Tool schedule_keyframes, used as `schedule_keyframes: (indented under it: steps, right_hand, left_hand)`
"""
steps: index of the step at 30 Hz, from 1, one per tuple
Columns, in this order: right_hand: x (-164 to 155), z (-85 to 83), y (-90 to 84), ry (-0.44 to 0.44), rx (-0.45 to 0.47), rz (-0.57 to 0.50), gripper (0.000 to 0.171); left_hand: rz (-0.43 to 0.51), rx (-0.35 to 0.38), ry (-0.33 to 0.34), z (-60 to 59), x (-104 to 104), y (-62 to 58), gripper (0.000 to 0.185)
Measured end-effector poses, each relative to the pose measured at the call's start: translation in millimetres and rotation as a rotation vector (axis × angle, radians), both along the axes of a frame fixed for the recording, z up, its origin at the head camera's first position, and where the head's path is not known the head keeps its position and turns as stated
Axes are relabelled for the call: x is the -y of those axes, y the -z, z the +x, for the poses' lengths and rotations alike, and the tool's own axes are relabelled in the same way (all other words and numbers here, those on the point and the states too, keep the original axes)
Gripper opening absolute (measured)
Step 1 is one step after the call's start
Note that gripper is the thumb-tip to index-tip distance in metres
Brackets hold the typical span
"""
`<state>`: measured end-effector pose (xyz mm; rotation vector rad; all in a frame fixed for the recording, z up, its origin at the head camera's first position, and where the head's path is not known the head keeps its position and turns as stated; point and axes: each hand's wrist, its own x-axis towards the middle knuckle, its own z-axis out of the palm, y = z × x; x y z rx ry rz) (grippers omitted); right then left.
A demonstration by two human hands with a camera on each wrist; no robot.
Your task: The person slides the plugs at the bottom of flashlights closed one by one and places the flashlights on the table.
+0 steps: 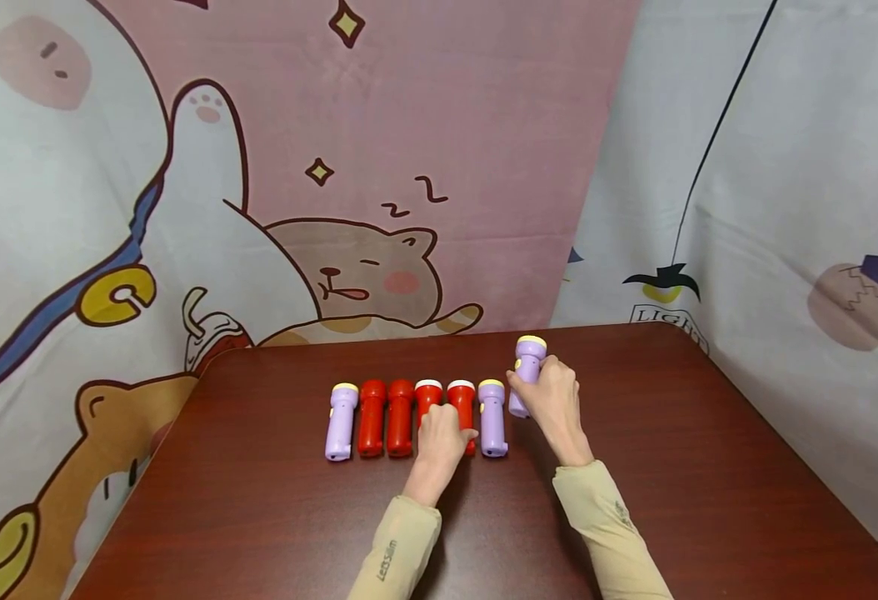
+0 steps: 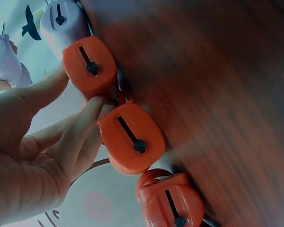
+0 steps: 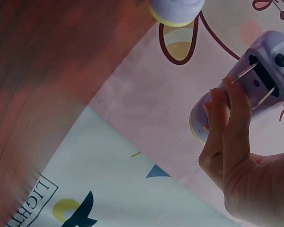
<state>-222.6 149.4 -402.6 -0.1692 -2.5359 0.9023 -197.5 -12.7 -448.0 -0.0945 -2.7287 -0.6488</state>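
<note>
My right hand (image 1: 556, 402) grips a purple flashlight (image 1: 531, 352) with a yellow rim, holding it near the right end of a row of flashlights. Two metal plug prongs (image 3: 264, 98) stick out of its body in the right wrist view. My left hand (image 1: 441, 432) has its thumb and fingers around the rightmost red flashlight (image 1: 461, 395), which has a white rim. In the left wrist view its fingers pass between that one and the neighbouring red flashlight (image 2: 135, 137). Just right of it lies another purple flashlight (image 1: 492, 418).
Two all-red flashlights (image 1: 372, 419) and a purple flashlight (image 1: 341, 422) make up the left part of the row. All lie on a dark brown wooden table (image 1: 259, 517). A printed cartoon cloth (image 1: 484, 125) hangs behind the table's far edge.
</note>
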Motion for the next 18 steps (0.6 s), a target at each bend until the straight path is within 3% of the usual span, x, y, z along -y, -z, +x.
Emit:
schedule_keyframes:
  steps: [10,18]
  right_hand:
    - [8.7,1.3,1.4,-0.02,-0.01,0.008,0.046]
    - [12.4,4.4,0.2,-0.038,-0.038,0.011,0.044]
  left_hand:
    - [-0.006,-0.016,0.006,5.4,3.5,-11.5,0.03]
    - [0.013,-0.196,0.148,7.6,-0.7,-17.1,0.036]
